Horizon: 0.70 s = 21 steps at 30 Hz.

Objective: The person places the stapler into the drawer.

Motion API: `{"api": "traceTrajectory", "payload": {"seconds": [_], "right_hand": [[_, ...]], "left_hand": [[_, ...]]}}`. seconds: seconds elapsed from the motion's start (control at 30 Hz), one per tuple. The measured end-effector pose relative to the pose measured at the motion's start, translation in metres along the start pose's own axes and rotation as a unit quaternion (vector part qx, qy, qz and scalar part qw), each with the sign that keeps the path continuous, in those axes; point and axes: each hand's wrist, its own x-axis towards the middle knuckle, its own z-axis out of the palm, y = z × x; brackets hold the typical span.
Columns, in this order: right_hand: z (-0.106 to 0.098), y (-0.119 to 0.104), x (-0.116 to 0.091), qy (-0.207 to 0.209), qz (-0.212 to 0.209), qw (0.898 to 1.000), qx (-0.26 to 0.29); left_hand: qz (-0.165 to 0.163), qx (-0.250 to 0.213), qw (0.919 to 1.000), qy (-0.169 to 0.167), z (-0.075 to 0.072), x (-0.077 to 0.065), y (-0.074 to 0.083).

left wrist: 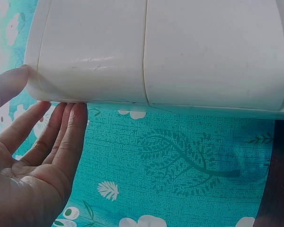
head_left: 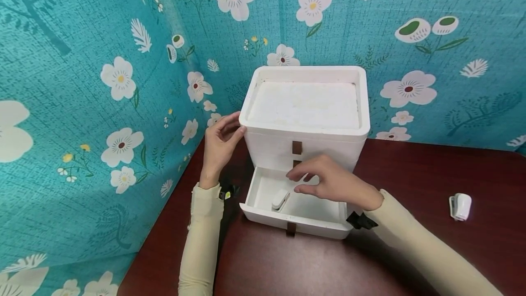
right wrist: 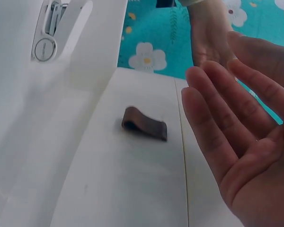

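Observation:
A white drawer unit (head_left: 306, 104) with brown tab pulls stands on the table. Its bottom drawer (head_left: 296, 225) is pulled out, and a small white device with a hinged lever (head_left: 280, 200) lies inside on the left; the right wrist view shows a round button on this device (right wrist: 46, 49). My left hand (head_left: 220, 147) touches the unit's upper left corner with thumb and fingertips, the fingers fairly straight (left wrist: 71, 137). Over the drawer hovers my right hand (head_left: 324, 179), fingers loosely bent, nothing in it. In the right wrist view, a brown pull (right wrist: 144, 124) is near its fingertips.
Another small white object (head_left: 460, 207) lies on the dark red table (head_left: 415, 186) at the right. Flowered teal cloth (head_left: 164, 81) hangs behind the unit and along the left. The unit's top has a raised rim (head_left: 304, 128).

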Motion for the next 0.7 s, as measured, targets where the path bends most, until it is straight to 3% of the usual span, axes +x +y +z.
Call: {"api": "traceTrajectory", "payload": {"seconds": [0.23,0.5,0.7], "right_hand": [[-0.013,0.001,-0.022,0.03,0.029,0.999,-0.011],[-0.029,0.003,-0.058,0.056,0.111,0.992,-0.018],[-0.037,0.007,-0.078,0.083,0.117,0.988,-0.05]], "left_hand": [[-0.003,-0.003,1.0,0.0,0.0,0.0,0.0],[-0.004,-0.006,1.0,0.0,0.001,0.001,-0.001],[-0.003,-0.007,1.0,0.001,0.0,0.0,0.0]]}}
